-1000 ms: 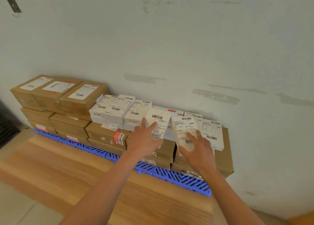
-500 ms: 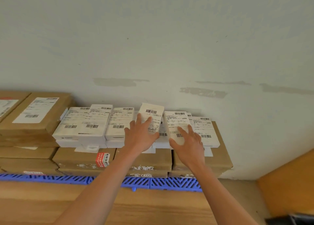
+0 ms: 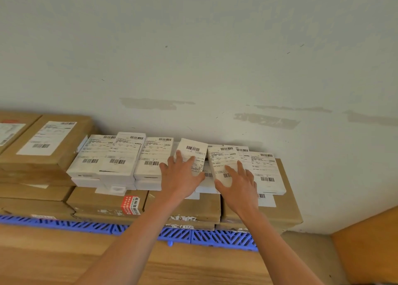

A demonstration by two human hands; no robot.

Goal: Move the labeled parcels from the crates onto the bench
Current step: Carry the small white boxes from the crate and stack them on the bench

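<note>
Left hand [image 3: 183, 177] is gripping one white parcel [image 3: 193, 150], right hand [image 3: 239, 183] is gripping another parcel [image 3: 221, 157]; should be setting both flat, w/ labels up.

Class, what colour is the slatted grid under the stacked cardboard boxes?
Blue: the slatted grid shows best in the head view.
</note>
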